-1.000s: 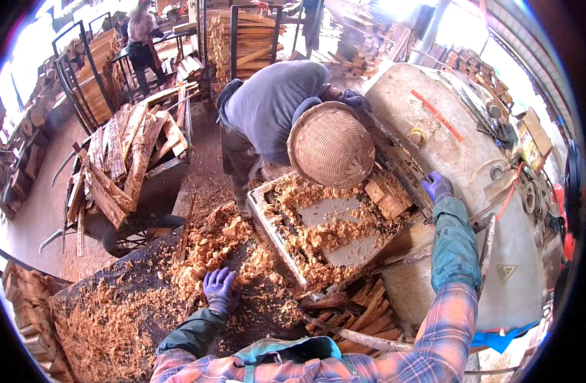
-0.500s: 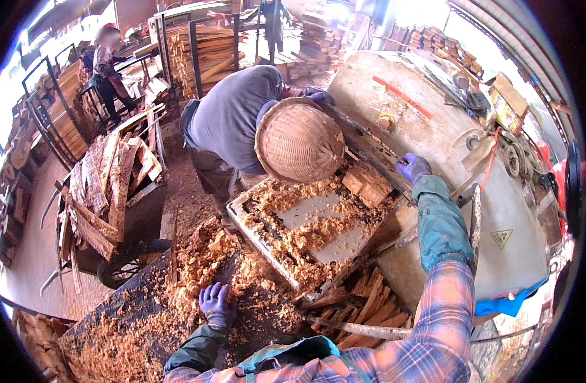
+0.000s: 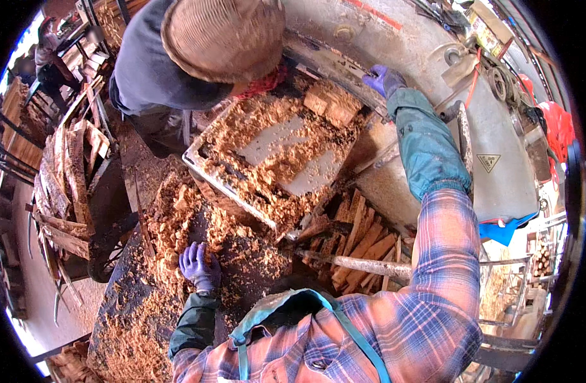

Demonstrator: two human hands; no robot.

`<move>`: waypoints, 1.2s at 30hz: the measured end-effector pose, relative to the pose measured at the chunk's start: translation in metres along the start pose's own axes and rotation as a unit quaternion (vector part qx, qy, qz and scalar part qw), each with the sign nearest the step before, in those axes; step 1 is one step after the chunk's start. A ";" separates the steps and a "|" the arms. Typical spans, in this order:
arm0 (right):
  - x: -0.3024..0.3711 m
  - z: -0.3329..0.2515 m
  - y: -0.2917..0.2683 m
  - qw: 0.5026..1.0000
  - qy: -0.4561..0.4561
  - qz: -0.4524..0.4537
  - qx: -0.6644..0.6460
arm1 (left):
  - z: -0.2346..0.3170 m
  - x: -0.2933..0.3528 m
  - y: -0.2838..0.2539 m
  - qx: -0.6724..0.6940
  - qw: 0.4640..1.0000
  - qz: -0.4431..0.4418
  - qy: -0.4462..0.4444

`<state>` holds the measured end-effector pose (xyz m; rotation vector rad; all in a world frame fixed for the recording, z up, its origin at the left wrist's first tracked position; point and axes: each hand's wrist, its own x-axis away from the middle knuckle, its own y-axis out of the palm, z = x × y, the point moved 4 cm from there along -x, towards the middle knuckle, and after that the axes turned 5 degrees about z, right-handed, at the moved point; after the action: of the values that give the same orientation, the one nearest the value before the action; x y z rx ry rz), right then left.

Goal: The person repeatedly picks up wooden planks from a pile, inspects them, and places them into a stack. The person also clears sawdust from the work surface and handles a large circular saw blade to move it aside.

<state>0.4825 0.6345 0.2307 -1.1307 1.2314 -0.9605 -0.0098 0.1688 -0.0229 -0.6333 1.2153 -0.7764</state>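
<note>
My left hand (image 3: 200, 268), in a purple glove, lies with fingers stretched out on a dark, sawdust-strewn surface (image 3: 242, 281), beside a heap of shavings (image 3: 175, 214). My right arm reaches forward; the purple-gloved right hand (image 3: 385, 82) rests at the edge of a large pale machine housing (image 3: 395, 54), fingers apart and some fingertips over the edge. Between my hands is a pale-rimmed machine plate (image 3: 261, 143) covered with shavings. A wood block (image 3: 332, 104) sits at its far right corner. A co-worker in a woven hat (image 3: 223, 38) bends over its far side; their hands are mostly hidden.
Split wood pieces (image 3: 366, 249) lie below the plate, behind a rough bar (image 3: 357, 265). A cart of bark slabs (image 3: 73, 166) stands at left. Another person (image 3: 50, 60) is at the far left. Pulleys (image 3: 497, 83) and a red bag (image 3: 558, 127) are at right.
The view has shifted down and right, so the plate and co-worker appear higher and further left. The co-worker's head is closer to the plate. Both my hands stay at about the same places.
</note>
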 end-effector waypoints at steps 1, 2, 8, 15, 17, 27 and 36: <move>-0.002 -0.002 -0.003 1.000 -0.010 -0.002 0.006 | 0.001 -0.002 -0.001 0.001 1.000 0.011 0.001; 0.000 -0.003 -0.004 1.000 -0.010 -0.002 -0.007 | 0.002 -0.004 -0.004 0.006 1.000 0.015 0.001; 0.005 -0.004 -0.008 0.999 0.016 0.006 -0.028 | -0.002 -0.004 0.000 0.012 1.000 0.001 0.007; 0.001 -0.004 -0.008 1.000 -0.004 0.023 0.020 | -0.014 0.000 0.005 0.018 0.999 -0.023 -0.024; -0.005 0.000 -0.002 1.000 -0.002 0.009 0.000 | -0.015 0.003 0.003 0.014 0.999 -0.029 -0.027; -0.004 0.001 -0.001 0.999 0.023 -0.007 -0.038 | -0.015 -0.003 -0.003 0.025 0.996 -0.047 -0.067; -0.004 -0.004 0.003 0.998 0.014 0.015 -0.062 | -0.017 -0.006 -0.004 0.037 0.993 -0.055 -0.098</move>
<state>0.4776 0.6387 0.2288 -1.1954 1.3411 -0.8897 -0.0280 0.1711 -0.0207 -0.7018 0.9742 -0.8269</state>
